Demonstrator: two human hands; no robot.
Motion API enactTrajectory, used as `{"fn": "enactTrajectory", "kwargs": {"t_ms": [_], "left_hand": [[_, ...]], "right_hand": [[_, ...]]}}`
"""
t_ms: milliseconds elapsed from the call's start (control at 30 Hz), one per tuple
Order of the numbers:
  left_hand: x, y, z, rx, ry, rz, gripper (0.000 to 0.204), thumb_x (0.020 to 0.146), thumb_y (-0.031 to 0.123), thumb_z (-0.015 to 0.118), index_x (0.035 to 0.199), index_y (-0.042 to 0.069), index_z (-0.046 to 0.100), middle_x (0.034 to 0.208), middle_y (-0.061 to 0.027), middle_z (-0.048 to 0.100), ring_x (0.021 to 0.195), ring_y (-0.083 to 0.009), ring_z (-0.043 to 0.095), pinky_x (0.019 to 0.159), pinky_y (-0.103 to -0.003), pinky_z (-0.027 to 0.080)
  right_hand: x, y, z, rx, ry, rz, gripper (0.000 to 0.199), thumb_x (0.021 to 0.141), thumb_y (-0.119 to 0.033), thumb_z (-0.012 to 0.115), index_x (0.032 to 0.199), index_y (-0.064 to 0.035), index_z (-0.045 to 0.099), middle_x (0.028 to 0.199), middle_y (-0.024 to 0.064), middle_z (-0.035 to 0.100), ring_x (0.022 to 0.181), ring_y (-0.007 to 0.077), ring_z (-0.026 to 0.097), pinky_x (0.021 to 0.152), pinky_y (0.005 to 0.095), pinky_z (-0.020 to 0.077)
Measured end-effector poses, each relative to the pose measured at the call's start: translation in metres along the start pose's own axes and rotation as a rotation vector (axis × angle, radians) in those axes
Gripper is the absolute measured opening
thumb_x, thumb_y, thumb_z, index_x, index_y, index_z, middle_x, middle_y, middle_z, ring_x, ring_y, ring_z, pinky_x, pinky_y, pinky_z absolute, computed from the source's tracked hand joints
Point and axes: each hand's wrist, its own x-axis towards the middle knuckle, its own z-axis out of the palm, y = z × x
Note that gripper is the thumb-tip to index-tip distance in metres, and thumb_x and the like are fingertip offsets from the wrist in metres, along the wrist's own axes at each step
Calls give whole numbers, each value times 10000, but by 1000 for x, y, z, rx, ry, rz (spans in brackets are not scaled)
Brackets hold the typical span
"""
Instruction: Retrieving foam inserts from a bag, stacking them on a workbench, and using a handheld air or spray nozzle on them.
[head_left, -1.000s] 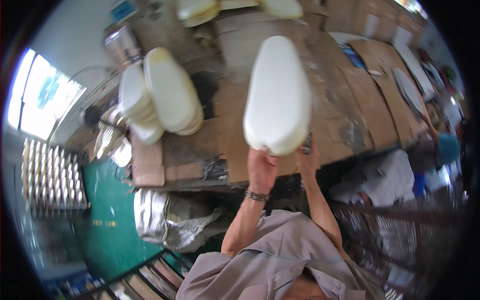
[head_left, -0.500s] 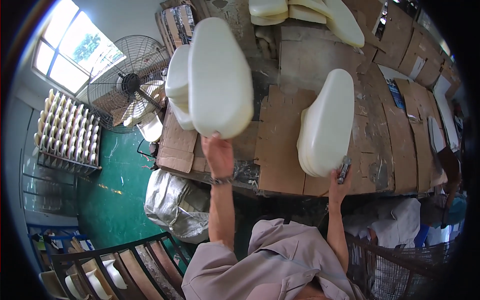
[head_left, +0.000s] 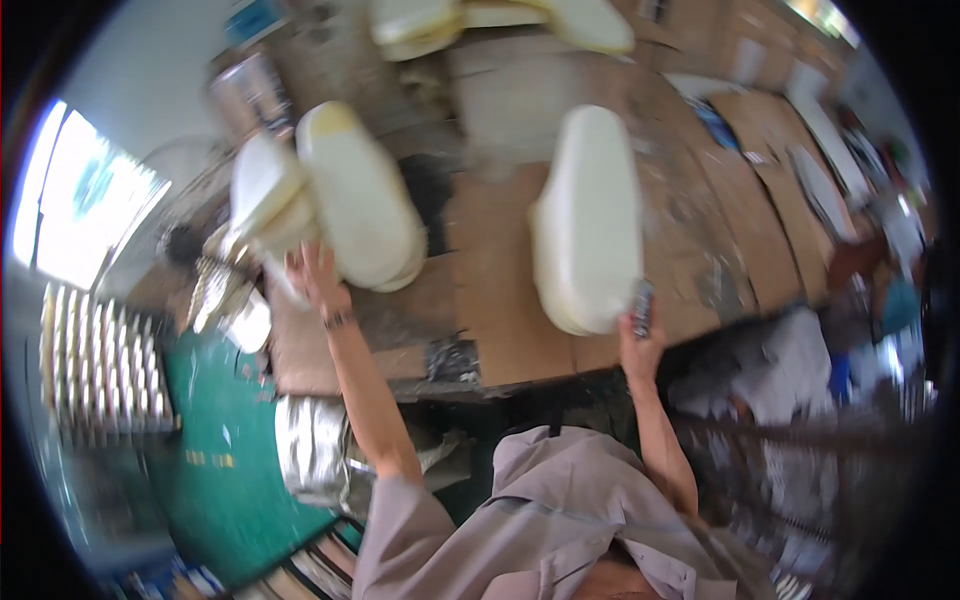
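My left hand is open, fingers apart, beside a pile of cream moulded foam pads at the table's left. A long rounded foam pad lies just right of those fingers, apparently on another pad. In my right hand is a short dark grey hand tool, held upright; I cannot make out its kind or any blade. That hand is at the near end of a cream foam pad stack. Motion blur softens the left side.
Flattened cardboard covers the worktable. More foam pads lie at its far side. Left of the table stand a blurred fan and a rack of pale pieces. A silvery sack sits below the front edge.
My left hand has let go of the raised foam pad, which now lies on the left, and has moved left with fingers spread. The view has turned. My right hand still holds the tool.
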Motion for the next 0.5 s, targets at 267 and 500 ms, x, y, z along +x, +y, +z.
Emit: {"fn": "enactTrajectory", "kwargs": {"t_ms": [267, 500], "left_hand": [[-336, -64, 56, 304, -752, -729, 801, 896, 347, 789, 1464, -29, 367, 1308, -123, 551, 1105, -188, 604, 863, -334, 525], [-365, -76, 52, 315, -649, -675, 709, 905, 360, 782, 1394, -27, 445, 1191, -96, 595, 1006, -158, 605, 806, -316, 543]], "right_hand": [[-15, -55, -57, 54, -93, -49, 560, 948, -122, 654, 1461, 22, 484, 1001, 48, 666, 882, 104, 609, 791, 254, 504], [-58, -148, -188, 59, -163, -172, 513, 901, -36, 705, 1388, 25, 557, 957, 103, 674, 818, 154, 638, 751, 278, 513]]}}
